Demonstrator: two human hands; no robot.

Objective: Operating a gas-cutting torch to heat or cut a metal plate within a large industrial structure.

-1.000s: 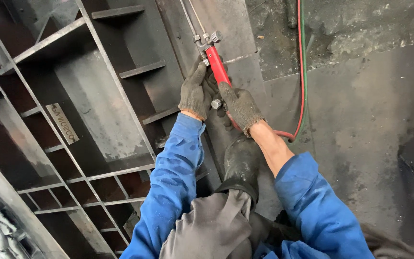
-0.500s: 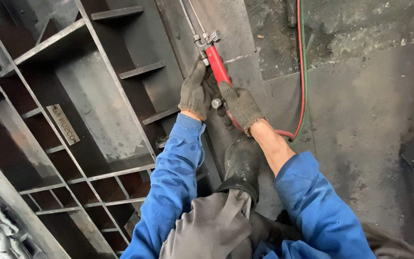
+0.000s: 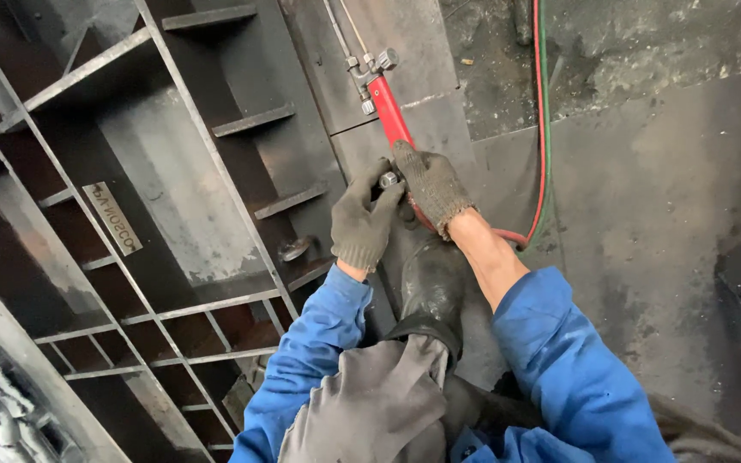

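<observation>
Torch handle [image 3: 392, 111] (red, with metal valves at its far end) lies over the dark steel plate [image 3: 422, 51] on the floor, beside the partitioned metal frame [image 3: 182, 180]. Nearest, the left hand [image 3: 362, 225] in a grey glove pinches a small knob [image 3: 388, 179] with its fingers. Just beyond, the right hand [image 3: 432, 187] has its fingers curled around the handle. Red and green hoses [image 3: 542, 129] run off farther.

Both hands wear dark grey knitted work gloves with ribbed cuffs, the left hand [image 3: 365, 225] and the right hand [image 3: 430, 184] alike. Bright blue sleeves [image 3: 569, 369] cover both arms, the right one pushed up above the wrist. A grey trouser leg [image 3: 370, 407] ends in a black rubber boot [image 3: 430, 287].
</observation>
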